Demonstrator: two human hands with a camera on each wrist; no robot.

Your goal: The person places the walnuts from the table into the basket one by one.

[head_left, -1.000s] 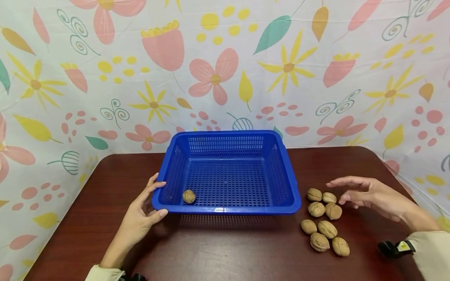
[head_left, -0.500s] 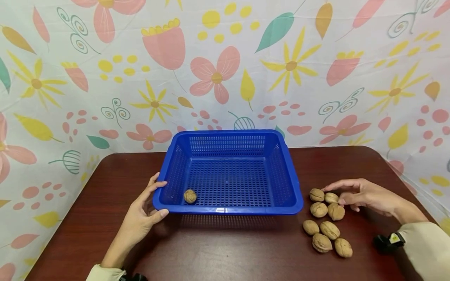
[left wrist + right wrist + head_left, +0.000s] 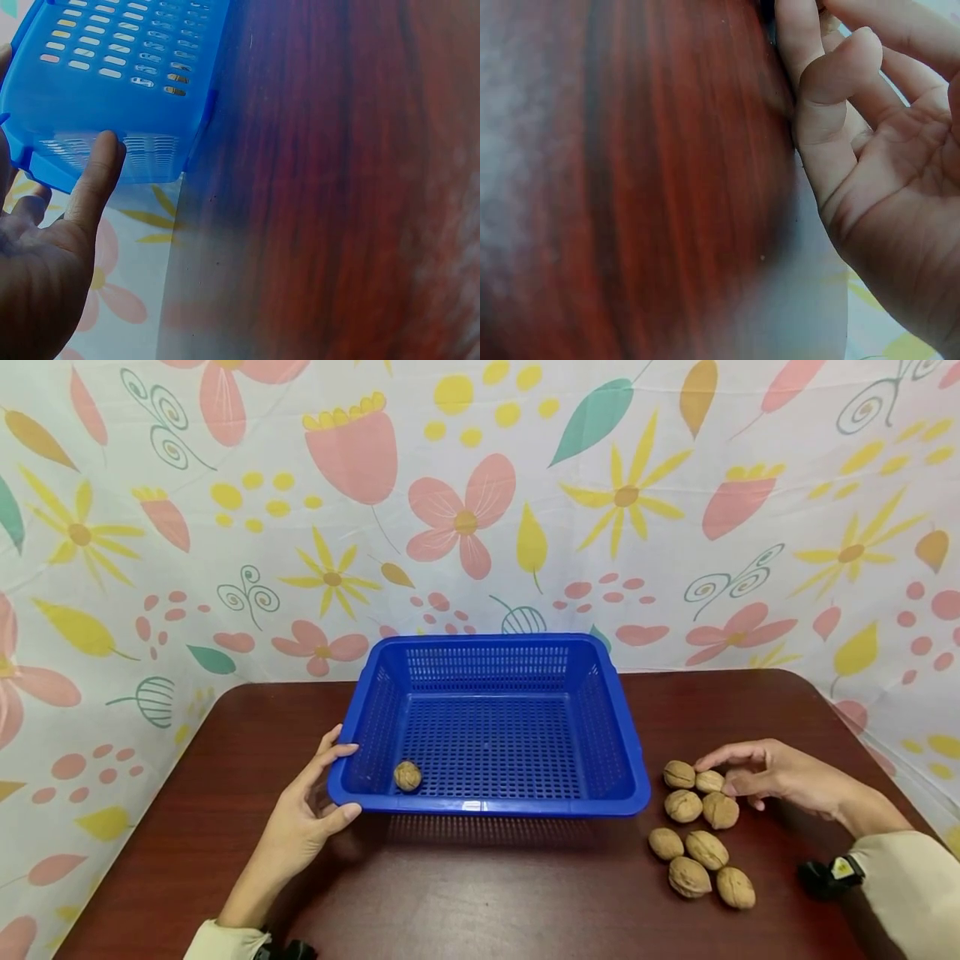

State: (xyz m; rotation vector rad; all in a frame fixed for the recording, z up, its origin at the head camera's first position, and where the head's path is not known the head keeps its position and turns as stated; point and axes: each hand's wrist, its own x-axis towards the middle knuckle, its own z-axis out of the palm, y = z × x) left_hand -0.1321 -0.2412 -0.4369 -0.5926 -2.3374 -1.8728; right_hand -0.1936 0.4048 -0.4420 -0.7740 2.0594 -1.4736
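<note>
Now I'm watching the dark table (image 3: 487, 893), where the blue basket (image 3: 555, 807) is standing in the middle. At its left side, the left hand (image 3: 296, 831) is gripping the rim by the near corner. The right hand (image 3: 798, 785), hovering apart a second ago, is now pinching one walnut (image 3: 709, 782) between thumb and index finger. I'm judging this as the pick-up beginning: that nut is lying among seven loose walnuts (image 3: 683, 807) right of the basket, while a lone walnut (image 3: 407, 776) is resting inside.
</note>
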